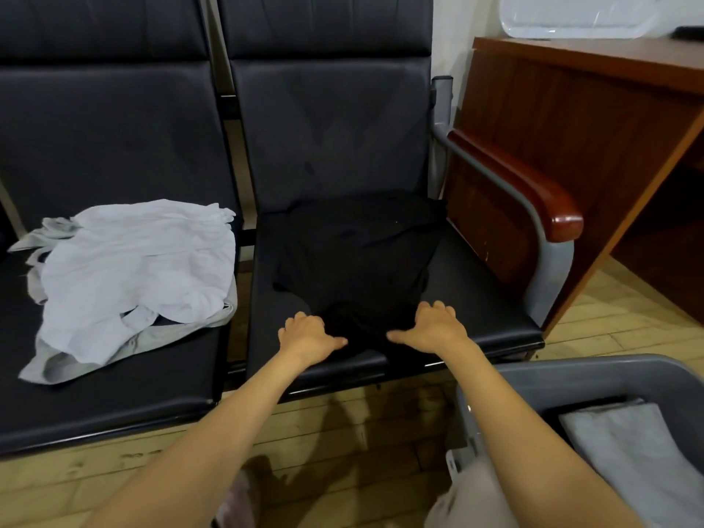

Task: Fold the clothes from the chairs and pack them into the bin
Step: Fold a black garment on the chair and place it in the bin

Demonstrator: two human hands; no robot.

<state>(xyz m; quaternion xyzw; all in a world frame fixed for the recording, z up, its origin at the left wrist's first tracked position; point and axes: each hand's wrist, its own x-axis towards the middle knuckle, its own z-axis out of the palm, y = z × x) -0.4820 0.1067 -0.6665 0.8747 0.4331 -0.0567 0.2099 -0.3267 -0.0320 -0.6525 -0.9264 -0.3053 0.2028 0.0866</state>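
Observation:
A black garment (362, 253) lies spread on the right chair seat (476, 299). My left hand (306, 335) and my right hand (434, 327) both hold its near edge, fingers curled into the cloth, thumbs pointing toward each other. On the left chair seat (114, 394) lies a crumpled pile of white and pale grey clothes (133, 276). The grey bin (571, 379) stands at the lower right on the floor, with a folded light grey cloth (628, 451) inside it.
The right chair has a grey arm with a wooden armrest (533, 184). A brown wooden desk (590, 108) stands right behind it, with a clear plastic lid (579, 17) on top. The floor (343, 451) is pale wood.

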